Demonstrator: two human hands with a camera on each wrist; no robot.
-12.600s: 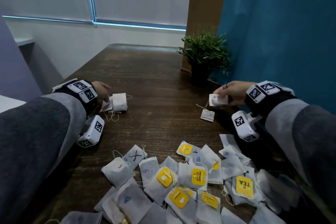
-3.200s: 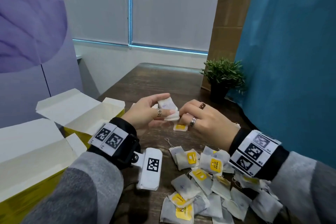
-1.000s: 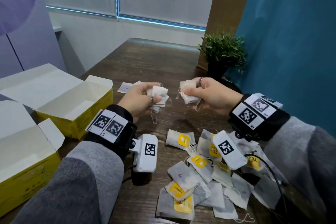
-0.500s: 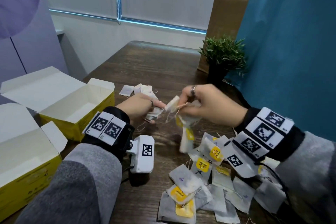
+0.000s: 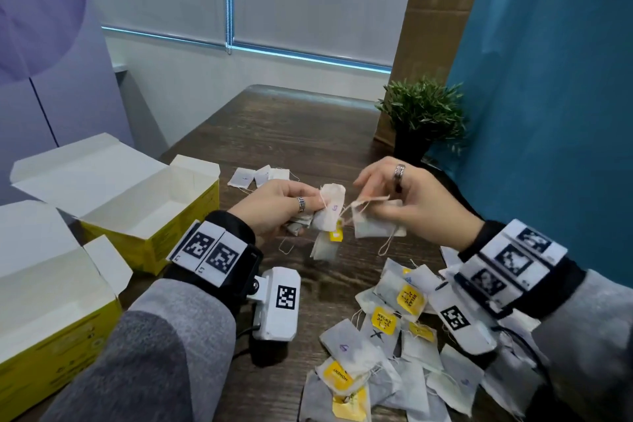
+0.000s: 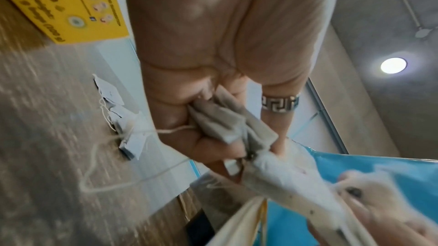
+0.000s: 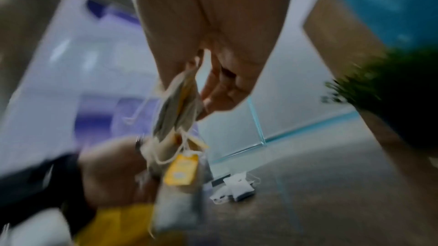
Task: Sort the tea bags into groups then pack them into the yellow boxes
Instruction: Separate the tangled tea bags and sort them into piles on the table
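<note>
Above the dark table my left hand [image 5: 291, 207] grips a bunch of white tea bags [image 5: 327, 212], seen crumpled in its fist in the left wrist view [image 6: 227, 120]. One bag with a yellow tag [image 5: 336, 236] dangles below. My right hand [image 5: 387, 202] pinches other tea bags [image 5: 371, 224] close beside, strings tangled between them; the right wrist view shows these bags [image 7: 180, 107] blurred. A loose pile of tea bags [image 5: 394, 346] lies at the front right. Two open yellow boxes sit left, one nearer the middle [image 5: 161, 236], one at the front edge [image 5: 51, 353].
A few sorted tea bags [image 5: 260, 176] lie flat behind my left hand. A small potted plant [image 5: 423, 116] stands at the back right against a blue partition [image 5: 548, 96]. Bare dark wood stretches toward the table's far end [image 5: 291, 127].
My hands have drawn slightly apart. The left now holds an upright bag, and the bag with the yellow tag hangs shorter between them. The view has shifted a little.
</note>
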